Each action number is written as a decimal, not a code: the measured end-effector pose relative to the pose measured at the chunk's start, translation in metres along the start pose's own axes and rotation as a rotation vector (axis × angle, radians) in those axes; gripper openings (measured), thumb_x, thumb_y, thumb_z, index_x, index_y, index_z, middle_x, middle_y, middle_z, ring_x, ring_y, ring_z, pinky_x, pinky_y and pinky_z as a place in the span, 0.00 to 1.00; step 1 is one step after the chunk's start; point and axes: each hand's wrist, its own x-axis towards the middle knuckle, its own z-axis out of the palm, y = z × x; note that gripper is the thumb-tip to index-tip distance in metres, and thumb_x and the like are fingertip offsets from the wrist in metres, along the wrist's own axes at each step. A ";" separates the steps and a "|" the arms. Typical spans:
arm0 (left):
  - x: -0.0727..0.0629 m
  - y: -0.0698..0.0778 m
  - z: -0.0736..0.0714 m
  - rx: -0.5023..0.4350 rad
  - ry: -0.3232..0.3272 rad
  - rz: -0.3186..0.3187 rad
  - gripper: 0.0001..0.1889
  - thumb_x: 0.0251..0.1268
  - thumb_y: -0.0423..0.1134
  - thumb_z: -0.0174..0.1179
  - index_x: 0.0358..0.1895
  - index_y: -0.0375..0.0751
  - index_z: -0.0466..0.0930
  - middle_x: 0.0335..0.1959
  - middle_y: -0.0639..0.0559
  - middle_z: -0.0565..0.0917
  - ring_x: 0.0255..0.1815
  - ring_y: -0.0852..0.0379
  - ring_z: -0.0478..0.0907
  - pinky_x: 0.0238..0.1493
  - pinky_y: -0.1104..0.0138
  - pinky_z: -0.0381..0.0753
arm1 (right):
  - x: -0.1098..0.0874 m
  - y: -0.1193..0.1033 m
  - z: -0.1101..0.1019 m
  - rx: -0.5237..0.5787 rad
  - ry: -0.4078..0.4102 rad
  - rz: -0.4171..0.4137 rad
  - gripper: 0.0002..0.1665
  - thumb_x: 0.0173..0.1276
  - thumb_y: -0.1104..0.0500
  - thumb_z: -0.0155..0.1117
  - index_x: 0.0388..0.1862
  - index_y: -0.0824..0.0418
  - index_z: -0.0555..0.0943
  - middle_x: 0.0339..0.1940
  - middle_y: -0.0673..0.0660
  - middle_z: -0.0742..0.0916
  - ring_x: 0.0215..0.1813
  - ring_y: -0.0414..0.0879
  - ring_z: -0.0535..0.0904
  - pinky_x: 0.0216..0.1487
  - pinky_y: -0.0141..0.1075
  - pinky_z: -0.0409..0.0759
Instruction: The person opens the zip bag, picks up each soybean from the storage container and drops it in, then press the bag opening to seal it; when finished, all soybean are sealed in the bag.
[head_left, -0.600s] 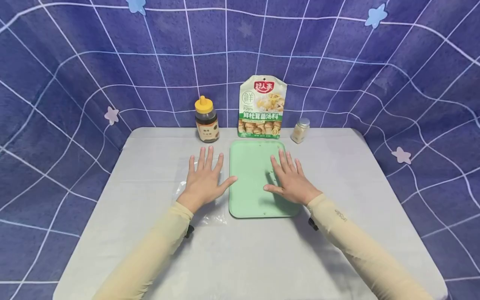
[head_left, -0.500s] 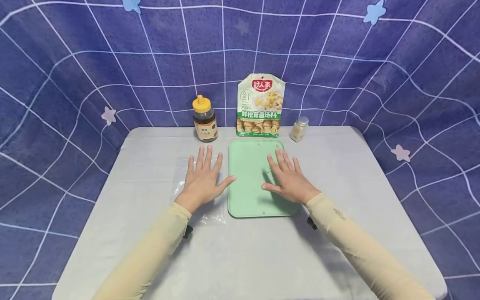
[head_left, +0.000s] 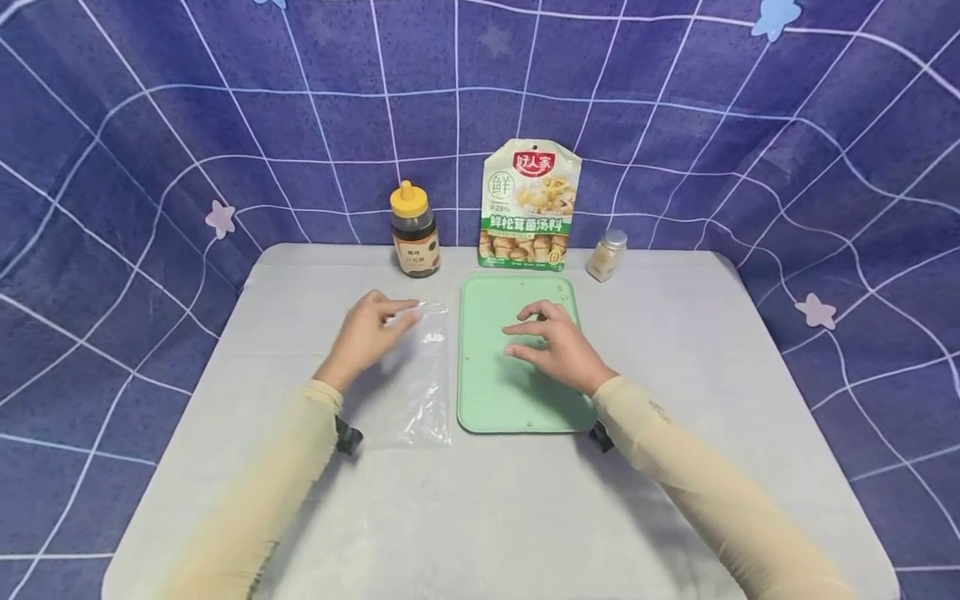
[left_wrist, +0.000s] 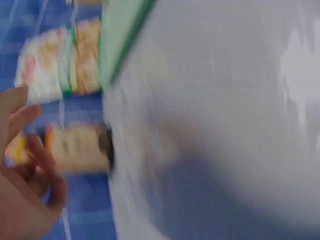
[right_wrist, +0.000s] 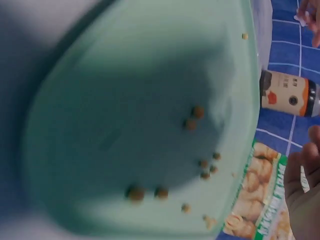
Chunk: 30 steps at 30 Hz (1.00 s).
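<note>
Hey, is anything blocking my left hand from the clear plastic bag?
Nothing visible stands between your left hand and the plastic bag; the green tray lies beside the bag, not between.

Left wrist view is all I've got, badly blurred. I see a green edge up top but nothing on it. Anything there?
Observer: Yes. Right wrist view shows small brown round bits scattered on the green tray.

Operator: Where's the right hand? Not in my frame.

Observer: In the head view the right hand is over the tray, fingers bent, holding nothing that I can see.

Operator: What's beside the tray, on the left hand's side? Just pale smear here.

Observer: A clear plastic bag, lying on the table just left of the tray in the head view.
</note>
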 end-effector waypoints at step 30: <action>0.032 -0.122 -0.024 0.158 -0.239 -0.298 0.21 0.66 0.55 0.68 0.58 0.52 0.87 0.22 0.53 0.73 0.26 0.53 0.68 0.28 0.59 0.68 | 0.156 0.028 0.102 -0.209 -0.248 0.153 0.11 0.63 0.47 0.77 0.44 0.45 0.92 0.35 0.46 0.80 0.37 0.41 0.74 0.40 0.37 0.73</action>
